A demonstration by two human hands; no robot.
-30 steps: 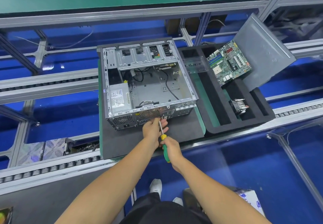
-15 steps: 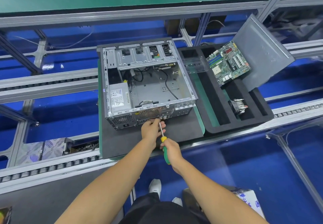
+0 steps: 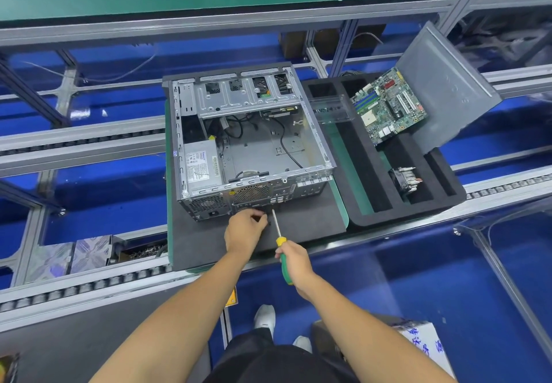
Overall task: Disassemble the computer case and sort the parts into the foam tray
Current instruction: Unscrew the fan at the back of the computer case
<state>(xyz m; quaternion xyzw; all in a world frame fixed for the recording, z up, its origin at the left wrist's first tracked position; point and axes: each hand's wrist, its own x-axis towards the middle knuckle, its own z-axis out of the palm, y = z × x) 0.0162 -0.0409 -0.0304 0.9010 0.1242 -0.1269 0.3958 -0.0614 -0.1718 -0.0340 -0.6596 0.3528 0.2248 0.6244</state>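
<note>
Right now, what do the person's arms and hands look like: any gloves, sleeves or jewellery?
Both are bare. The left hand and right hand wear no gloves, and no ring, watch or wristband shows on either. The forearms are uncovered as far as the bottom edge of the picture, so no sleeve is in view. Lower down, dark clothing and white shoes can be seen.

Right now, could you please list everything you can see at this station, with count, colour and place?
computer case: one, grey metal, open, on the dark mat
power supply: one, silver, inside the case, near-left corner
foam tray: one, black, right of the case
motherboard: one, green, on the tray's far end
side panel: one, grey, tilted behind the motherboard
heatsink fan: one, black and silver, in a tray slot
screwdriver: one, green-yellow handle, in right hand
left hand: at the case's rear panel
right hand: gripping the screwdriver
</note>
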